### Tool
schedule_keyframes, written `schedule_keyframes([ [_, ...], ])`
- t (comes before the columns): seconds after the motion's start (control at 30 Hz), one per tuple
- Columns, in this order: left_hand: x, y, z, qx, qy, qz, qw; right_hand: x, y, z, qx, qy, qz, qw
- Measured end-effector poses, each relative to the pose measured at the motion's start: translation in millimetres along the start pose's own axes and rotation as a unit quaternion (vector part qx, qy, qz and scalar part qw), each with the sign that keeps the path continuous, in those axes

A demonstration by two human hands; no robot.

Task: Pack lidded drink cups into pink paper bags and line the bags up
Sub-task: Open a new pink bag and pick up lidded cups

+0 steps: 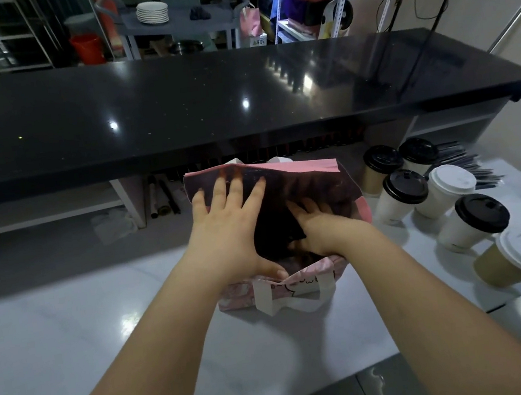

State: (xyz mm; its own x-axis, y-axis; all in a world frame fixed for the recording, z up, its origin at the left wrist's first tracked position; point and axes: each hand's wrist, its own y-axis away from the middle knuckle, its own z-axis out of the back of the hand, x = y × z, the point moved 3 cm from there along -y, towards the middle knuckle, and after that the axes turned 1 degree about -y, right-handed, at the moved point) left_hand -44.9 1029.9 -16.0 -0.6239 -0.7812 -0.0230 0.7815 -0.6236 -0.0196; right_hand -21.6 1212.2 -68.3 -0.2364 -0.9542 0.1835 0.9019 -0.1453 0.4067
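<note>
Obs., all positions taken from the bag:

- Long glossy black stone counter (239,94) ran behind and above the bag; the pale grey smooth worktop (88,336) lay under it
- Pink paper bag with white folded handles (308,166) stood upright near mid-worktop, mouth held wide
- Left hand (227,231) was open, straight fingers spread flat on the inside of the far wall, thumb pressing the near rim
- Right hand (323,229) was sunk into the bag, fingers splayed against the right inner wall; no object seen in its grasp
- Six lidded paper drink cups (444,193) stood in a cluster just right of the bag, four with black lids, two with white; none touched by a hand

Progress, as judged: early. The bag was only being opened out, no cup was visibly packed, no finished bag stood in a row. All six cups remained to be bagged and the bags lined up

Unclear: the bag floor was in deep shadow, so its contents could not be confirmed; the print on the near face was partly covered by the handles; dark sticks behind the cups were too blurred to identify
</note>
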Motion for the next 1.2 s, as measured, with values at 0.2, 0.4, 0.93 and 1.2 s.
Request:
schedule_keyframes([
  [0.2,-6,1,-1,-0.001,-0.007,-0.005,1.000,-4,8,-20,0.009,0.037,-0.007,0.999],
  [0.4,-12,1,3,0.001,-0.004,-0.001,1.000,-5,11,-23,0.013,0.028,-0.012,0.999],
  [0.93,-61,16,60,-0.160,0.063,0.098,0.980,-39,95,115,-0.201,-0.096,0.153,0.963],
  [1.2,-222,0,44,-0.181,0.105,0.074,0.975,-167,168,83,-0.236,-0.122,0.170,0.949],
])
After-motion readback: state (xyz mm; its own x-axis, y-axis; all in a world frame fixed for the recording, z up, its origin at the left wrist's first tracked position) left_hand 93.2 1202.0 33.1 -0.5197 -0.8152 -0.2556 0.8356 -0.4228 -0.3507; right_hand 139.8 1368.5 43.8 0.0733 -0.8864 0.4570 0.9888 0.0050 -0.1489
